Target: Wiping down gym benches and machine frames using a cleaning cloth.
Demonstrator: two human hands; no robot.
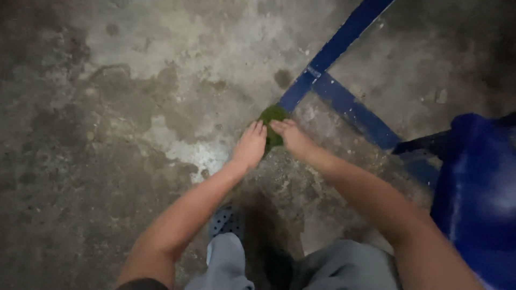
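**Two hands press a green pad on the floor**

The floor (107,134) is grey concrete with dark, wet-looking patches on the left and a paler, shinier patch near the middle. It seems only a small part has been rubbed so far, and the stains on the left side look untouched, so much of the floor looks left to do.

The left hand (250,147) reaches down and forward, arm nearly straight, with the fingers flat and pointing up toward the pad. It touches the left edge of the green pad (273,115). The right hand (294,138) comes in from the other side, also flat, fingers resting on the pad's lower right part. The two hands lie close together, fingertips almost meeting, and both press on the pad without closing around it.

The pad sits on the floor just at the end of a blue metal bar (344,37). Further right a blue plastic thing (478,188) stands. Below are grey trousers (344,266) and a dotted shoe (226,221).
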